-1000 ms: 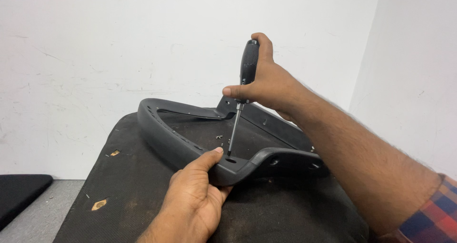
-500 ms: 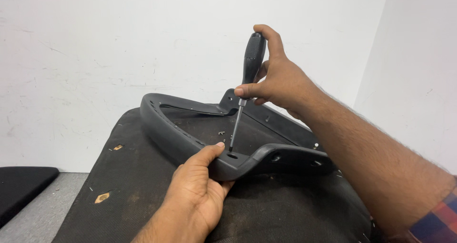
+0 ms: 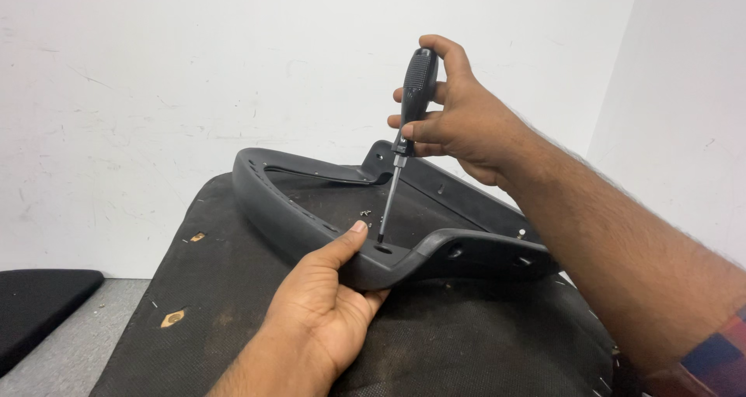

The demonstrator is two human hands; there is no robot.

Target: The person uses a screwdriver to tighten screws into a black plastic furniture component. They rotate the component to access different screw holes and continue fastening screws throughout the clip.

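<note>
Gripping the near edge of a dark grey plastic frame (image 3: 311, 210), the left hand (image 3: 326, 304) is curled closed around it, thumb pressed along the top rim and fingers tucked out of sight beneath. Just right of that thumb, a screw hole (image 3: 383, 250) sits in the frame, and the metal tip of a screwdriver (image 3: 404, 133) stands at it, slightly tilted. Above, the right hand (image 3: 466, 125) is closed around the black handle, fingertips pinching its lower part and the index finger arched over the top. Under both hands lies a worn black fabric-covered panel (image 3: 482, 343).
</note>
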